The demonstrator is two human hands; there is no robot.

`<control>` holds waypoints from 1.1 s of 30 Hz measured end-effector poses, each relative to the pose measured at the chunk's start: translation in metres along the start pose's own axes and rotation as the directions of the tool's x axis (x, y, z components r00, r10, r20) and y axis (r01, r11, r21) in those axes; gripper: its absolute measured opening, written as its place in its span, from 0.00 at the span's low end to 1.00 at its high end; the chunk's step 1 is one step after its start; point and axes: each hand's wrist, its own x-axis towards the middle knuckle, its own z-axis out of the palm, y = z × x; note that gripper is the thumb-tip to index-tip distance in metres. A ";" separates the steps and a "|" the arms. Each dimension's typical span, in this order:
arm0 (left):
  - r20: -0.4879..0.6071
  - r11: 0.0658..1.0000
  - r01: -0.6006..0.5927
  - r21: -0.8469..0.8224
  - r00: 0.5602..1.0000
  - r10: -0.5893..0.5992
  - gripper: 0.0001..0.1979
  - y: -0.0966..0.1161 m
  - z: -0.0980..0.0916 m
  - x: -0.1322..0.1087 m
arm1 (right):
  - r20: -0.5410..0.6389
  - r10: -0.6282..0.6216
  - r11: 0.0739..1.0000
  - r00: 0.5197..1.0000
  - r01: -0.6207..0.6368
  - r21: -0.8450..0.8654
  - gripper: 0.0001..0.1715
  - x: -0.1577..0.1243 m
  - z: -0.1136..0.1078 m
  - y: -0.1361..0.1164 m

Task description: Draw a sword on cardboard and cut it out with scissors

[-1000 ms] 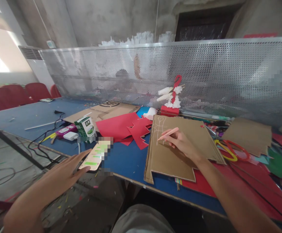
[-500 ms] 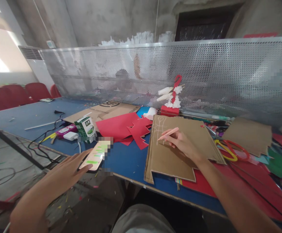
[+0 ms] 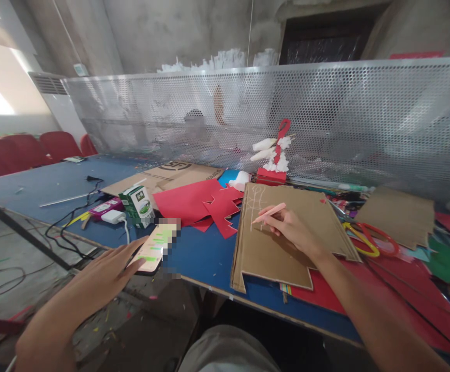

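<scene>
My right hand [image 3: 287,227] is closed round a thick, pale pink pen [image 3: 274,208]. Its tip is over a brown cardboard sheet [image 3: 287,258] with cut corners, near white sketch lines [image 3: 256,196] at the sheet's upper left. My left hand [image 3: 108,263] grips a lit smartphone [image 3: 153,250] by its left side, thumb over the front and fingers along the far side. Part of the screen is blurred out. Between the hands lie red paper pieces [image 3: 186,201], one with a stepped edge. A green and white drink carton [image 3: 137,206] stands just beyond the phone.
Scissors with yellow and red handles [image 3: 368,243] lie right of the cardboard, by a smaller cardboard piece [image 3: 395,217] and red sheets [image 3: 403,294]. A white charger [image 3: 113,217] and black cables lie left. Behind stand a red and white paper figure [image 3: 277,150] and a perforated metal screen [image 3: 151,113].
Almost nothing differs. Both hands keep their places, the pen stays at the same spot on the cardboard, and the view has shifted very slightly.
</scene>
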 end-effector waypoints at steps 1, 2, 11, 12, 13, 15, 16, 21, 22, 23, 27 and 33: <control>0.026 1.000 0.001 0.004 1.000 -0.002 0.32 0.001 -0.001 0.000 | 0.001 -0.004 1.000 1.000 0.004 -0.003 0.20 0.000 0.000 0.000; 0.058 1.000 0.007 0.008 0.998 -0.008 0.32 0.002 -0.002 0.000 | 0.000 -0.008 1.000 1.000 0.008 -0.004 0.20 0.000 0.000 0.000; 0.053 1.000 0.017 0.011 0.998 -0.017 0.31 0.005 -0.001 0.001 | 0.008 -0.017 1.000 1.000 0.017 -0.003 0.20 0.002 -0.001 0.003; 0.058 1.000 0.015 0.013 0.998 -0.016 0.31 0.004 -0.001 0.001 | 0.007 -0.016 1.000 1.000 0.016 -0.003 0.20 0.002 -0.002 0.004; 0.061 1.000 0.012 0.015 0.998 -0.012 0.31 0.003 -0.001 0.001 | 0.006 -0.013 1.000 1.000 0.013 -0.004 0.20 0.003 -0.002 0.004; 0.063 1.000 0.010 0.021 0.998 -0.011 0.31 0.003 -0.001 0.000 | 0.007 -0.009 1.000 1.000 0.009 -0.003 0.20 0.003 -0.002 0.005; 0.063 1.000 0.011 0.027 0.998 -0.013 0.31 0.004 -0.002 0.000 | 0.008 -0.008 1.000 1.000 0.008 -0.003 0.20 0.003 -0.002 0.005; 0.071 0.998 0.040 0.050 0.997 -0.043 0.30 0.014 -0.013 0.000 | 0.007 -0.011 1.000 1.000 0.012 -0.025 0.20 0.001 -0.001 0.001; 0.071 0.998 0.044 0.045 0.996 -0.047 0.30 0.016 -0.015 0.001 | 0.004 -0.013 0.999 1.000 0.013 -0.034 0.21 0.000 -0.001 -0.001; 0.072 0.998 0.044 0.035 0.996 -0.047 0.29 0.018 -0.017 0.001 | 0.002 -0.012 0.999 1.000 0.012 -0.037 0.21 0.000 0.000 -0.001; 0.062 0.999 0.053 0.008 0.997 -0.053 0.25 0.018 -0.020 0.001 | -0.002 -0.016 1.000 1.000 0.016 -0.024 0.21 0.000 0.001 -0.002; 0.074 0.999 0.047 -0.014 0.996 -0.045 0.23 0.011 -0.014 0.000 | -0.010 -0.010 0.999 1.000 0.009 -0.048 0.19 0.000 0.000 -0.002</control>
